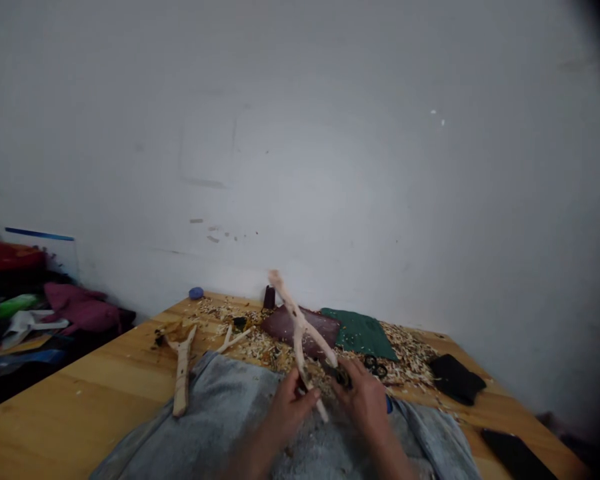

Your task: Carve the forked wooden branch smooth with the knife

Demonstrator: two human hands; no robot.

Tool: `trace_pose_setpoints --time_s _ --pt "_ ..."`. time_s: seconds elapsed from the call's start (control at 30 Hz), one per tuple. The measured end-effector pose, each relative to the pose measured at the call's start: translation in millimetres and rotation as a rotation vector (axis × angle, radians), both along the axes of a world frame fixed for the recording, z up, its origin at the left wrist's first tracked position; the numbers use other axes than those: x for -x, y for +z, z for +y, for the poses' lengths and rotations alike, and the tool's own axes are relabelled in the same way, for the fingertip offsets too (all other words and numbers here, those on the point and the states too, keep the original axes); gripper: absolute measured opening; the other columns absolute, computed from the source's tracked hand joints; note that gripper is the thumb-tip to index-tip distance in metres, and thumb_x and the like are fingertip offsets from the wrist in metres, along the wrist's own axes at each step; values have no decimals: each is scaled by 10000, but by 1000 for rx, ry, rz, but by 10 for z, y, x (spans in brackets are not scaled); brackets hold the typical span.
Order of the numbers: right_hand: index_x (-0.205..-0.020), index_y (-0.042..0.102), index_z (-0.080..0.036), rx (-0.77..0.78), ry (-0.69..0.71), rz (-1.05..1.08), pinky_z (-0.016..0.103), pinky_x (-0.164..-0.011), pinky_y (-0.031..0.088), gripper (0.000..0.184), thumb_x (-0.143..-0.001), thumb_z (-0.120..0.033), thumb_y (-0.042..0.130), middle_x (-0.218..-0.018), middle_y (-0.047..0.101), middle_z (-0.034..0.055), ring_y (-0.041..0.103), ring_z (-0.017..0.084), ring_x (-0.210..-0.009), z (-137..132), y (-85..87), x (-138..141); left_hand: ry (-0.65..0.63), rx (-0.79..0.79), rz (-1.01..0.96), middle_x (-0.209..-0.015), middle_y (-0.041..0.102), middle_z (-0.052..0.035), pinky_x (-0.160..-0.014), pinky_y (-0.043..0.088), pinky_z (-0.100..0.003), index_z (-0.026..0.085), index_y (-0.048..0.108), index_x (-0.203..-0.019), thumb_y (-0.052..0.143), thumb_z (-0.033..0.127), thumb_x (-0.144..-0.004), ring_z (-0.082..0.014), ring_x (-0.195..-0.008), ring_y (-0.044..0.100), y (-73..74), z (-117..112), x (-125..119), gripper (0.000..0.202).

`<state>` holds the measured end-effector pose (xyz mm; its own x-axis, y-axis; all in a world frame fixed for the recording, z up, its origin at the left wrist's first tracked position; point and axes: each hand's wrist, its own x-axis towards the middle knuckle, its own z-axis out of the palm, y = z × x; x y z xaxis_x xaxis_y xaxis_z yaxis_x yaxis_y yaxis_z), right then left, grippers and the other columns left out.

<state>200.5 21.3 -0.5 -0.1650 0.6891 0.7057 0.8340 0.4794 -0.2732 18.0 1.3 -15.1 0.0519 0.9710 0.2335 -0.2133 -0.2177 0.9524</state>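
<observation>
A peeled, pale forked stick (300, 327) rises at a slant above the cloth, its single stem pointing up toward the wall. Around one of its two lower prongs, the fingers of my left hand (291, 405) are closed. My right hand (364, 399) is beside the other prong's end, curled around a dark tool; a blue bit (389, 404) shows at its far side. The tool's kind is mostly hidden by the fingers. Under both hands lies a grey-blue cloth (240, 400) with bits of debris on it.
On the wooden table (80, 407) lie a carved slingshot fork (181, 373), a smaller forked twig (235, 340), wood shavings (410, 350), brown sheet (280, 323), green sheet (363, 333), scissors (375, 366), a black piece (457, 379) and a dark flat phone-like object (517, 453). A wall stands behind.
</observation>
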Motion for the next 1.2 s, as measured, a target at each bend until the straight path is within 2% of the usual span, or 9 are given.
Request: trace_pose_setpoints --time_s 0.1,0.2,0.37,0.53,0.6,0.73,0.83,0.93,1.2 --pt "-1043 661 -243 -90 -30 27 254 -740 481 212 -850 -281 582 -1049 667 50 663 173 -851 73 30 -174 -236 42 -10 -641 582 25 -530 402 -202 178 673 -822 745 312 -673 -95 -561 513 -61 -3 36 213" --pt "-1070 658 -250 -125 -19 -25 249 -722 479 263 -809 -230 634 -1056 646 43 648 166 -841 83 63 -252 -438 169 -47 -579 563 35 -469 401 -220 186 670 -963 606 316 -730 -99 -446 510 -73 -50 75 274" --pt "-1119 659 -248 -165 -8 -33 251 -767 479 390 -750 -123 641 -1069 640 54 627 174 -905 8 145 -264 -807 326 -201 -743 711 -70 -467 471 -279 188 614 -1187 492 382 -743 -235 -569 685 175 -184 183 500" --pt "-1133 674 -228 -191 20 -100 272 -845 461 388 -803 -84 530 -1070 651 79 594 180 -973 -69 226 -260 -890 494 -161 -946 722 -167 -448 493 -327 207 610 -1220 558 715 -693 -316 -693 713 425 -375 191 734" --pt "-1148 677 -241 -198 -3 -124 280 -857 455 412 -830 -70 479 -1082 651 79 584 176 -973 -71 233 -250 -916 509 -98 -1009 710 -133 -487 508 -341 270 547 -1285 701 620 -633 -302 -706 710 410 -447 135 756" --pt "-1258 626 -289 -165 -112 -154 298 -885 449 543 -817 -36 438 -1143 634 70 573 185 -1010 -21 201 -277 -865 528 -40 -846 694 -41 -460 456 -274 258 572 -1152 785 199 -508 -166 -467 616 262 -496 -16 681" --pt "-1358 542 -258 -148 -270 -60 308 -888 460 628 -775 -43 448 -1178 611 87 572 208 -1044 33 168 -378 -643 502 -101 -726 657 -24 -388 371 -233 196 629 -979 671 151 -541 -106 -391 500 207 -434 -59 442" --pt "-1400 480 -223 -112 -376 43 321 -855 478 649 -770 -72 453 -1192 602 101 591 226 -1030 75 137 -467 -423 448 -200 -687 629 -16 -358 286 -200 166 635 -988 613 174 -578 -78 -397 423 229 -326 -7 411" --pt "-1217 539 -219 306 -44 26 281 -711 467 360 -873 -326 556 -1023 689 64 669 223 -875 52 37 -103 -126 366 -196 -615 583 33 -314 233 -189 197 597 -1035 675 259 -610 -59 -355 333 252 -195 84 436"
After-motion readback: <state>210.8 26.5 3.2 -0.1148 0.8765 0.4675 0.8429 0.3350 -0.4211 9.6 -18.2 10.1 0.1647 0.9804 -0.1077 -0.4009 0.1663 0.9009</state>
